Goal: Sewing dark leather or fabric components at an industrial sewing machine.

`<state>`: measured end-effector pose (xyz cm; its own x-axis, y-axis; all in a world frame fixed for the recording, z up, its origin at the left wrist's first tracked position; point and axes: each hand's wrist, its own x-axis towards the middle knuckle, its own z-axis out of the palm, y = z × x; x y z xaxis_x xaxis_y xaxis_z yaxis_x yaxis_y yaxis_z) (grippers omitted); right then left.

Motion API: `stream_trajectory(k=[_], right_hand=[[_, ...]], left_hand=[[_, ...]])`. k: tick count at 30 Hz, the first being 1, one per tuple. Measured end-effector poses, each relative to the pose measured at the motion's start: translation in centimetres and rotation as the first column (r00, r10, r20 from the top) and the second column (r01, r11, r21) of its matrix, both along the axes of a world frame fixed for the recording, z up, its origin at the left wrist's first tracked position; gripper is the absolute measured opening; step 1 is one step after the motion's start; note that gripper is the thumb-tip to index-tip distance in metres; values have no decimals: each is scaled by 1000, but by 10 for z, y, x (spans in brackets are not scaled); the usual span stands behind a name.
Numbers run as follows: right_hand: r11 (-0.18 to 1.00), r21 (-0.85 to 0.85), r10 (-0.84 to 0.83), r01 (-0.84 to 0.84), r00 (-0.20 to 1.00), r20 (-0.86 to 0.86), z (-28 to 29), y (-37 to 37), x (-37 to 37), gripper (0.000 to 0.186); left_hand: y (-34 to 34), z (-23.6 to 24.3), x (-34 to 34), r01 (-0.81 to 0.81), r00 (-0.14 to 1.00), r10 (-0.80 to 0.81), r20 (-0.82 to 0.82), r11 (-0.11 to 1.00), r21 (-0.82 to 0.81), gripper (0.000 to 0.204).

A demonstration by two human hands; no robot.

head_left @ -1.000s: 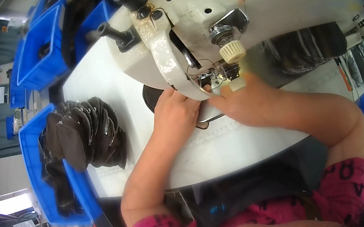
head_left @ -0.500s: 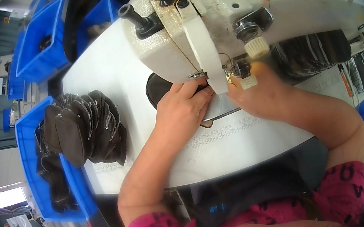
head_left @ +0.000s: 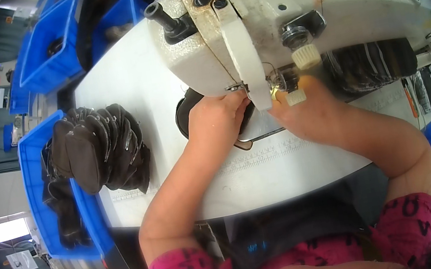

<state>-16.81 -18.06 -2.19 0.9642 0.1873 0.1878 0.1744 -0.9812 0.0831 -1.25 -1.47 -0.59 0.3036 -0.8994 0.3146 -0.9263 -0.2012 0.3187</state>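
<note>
Fingers (head_left: 236, 99) of our left hand (head_left: 210, 121) are bent and held close together over a dark brownish-black, round-edged fabric piece (head_left: 184, 114); we cannot tell whether they pinch it or only press it down. The piece lies on a glossy white worktable (head_left: 180, 194), below the head of a cream-coloured metal sewing machine (head_left: 245, 38). Its left end shows beyond our knuckles as a smooth curve, rimmed by a narrow, darker border. The cloth looks matt and plain, and another dark part of it shows just right of our left hand; the middle is hidden from us. A small tan-edged tip (head_left: 243, 144) pokes out below that hand, though we cannot tell whether it belongs to the piece.

Our right hand (head_left: 306, 113) reaches in beside the needle area from the other side. Its fingertips are hidden behind the machine's fittings, so we cannot tell how they stand. To our left, dark zippered fabric pouches (head_left: 107, 150) stand bunched together beside a blue plastic bin (head_left: 93, 220).
</note>
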Motion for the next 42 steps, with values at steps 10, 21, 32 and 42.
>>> stream_trajectory(k=[10, 21, 32, 42], right_hand=[[1000, 9, 29, -29, 1000, -1, 2, 0, -1, 37], [994, 100, -31, 34, 999, -37, 0, -3, 2, 44], [1000, 4, -15, 15, 1000, 6, -2, -3, 0, 47], [999, 16, -34, 35, 998, -52, 9, 1, 0, 47]], left_hand=[[-4, 0, 5, -116, 990, 118, -80, 993, 22, 19], [-6, 0, 1, -102, 985, 97, -142, 994, -32, 17], [0, -3, -3, -132, 988, 132, -84, 991, 5, 14], [2, -3, -1, -137, 988, 139, -73, 990, 32, 18]])
